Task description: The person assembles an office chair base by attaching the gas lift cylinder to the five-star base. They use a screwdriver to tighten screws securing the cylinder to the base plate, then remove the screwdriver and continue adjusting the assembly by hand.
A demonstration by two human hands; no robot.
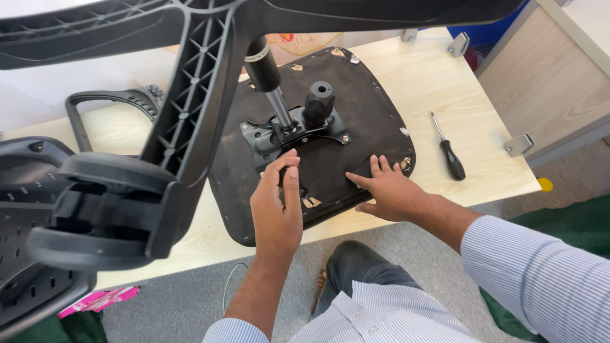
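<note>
Upturned black fabric-covered chair seat (pixel 356 127) flat on pale wooden tabletop (pixel 438 82), black metal mechanism plate (pixel 295 133) bolted at centre; near edge partly masked by both hands. Left hand (pixel 277 203) pinched shut at plate's near edge, item between fingertips too small to make out; right hand (pixel 386 190) open, fingers spread, pressed flat on seat. Count: one black-handled screwdriver (pixel 450 151) right of seat, well apart; one black plastic chair base (pixel 159 95) across upper left, cut off by frame.

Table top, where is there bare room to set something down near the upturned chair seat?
The table is bare between the upturned chair seat and the screwdriver, and along the front edge beyond the right hand. A narrow strip lies in front of the seat, below the left hand. The left side is crowded by the chair base and armrest.
</note>
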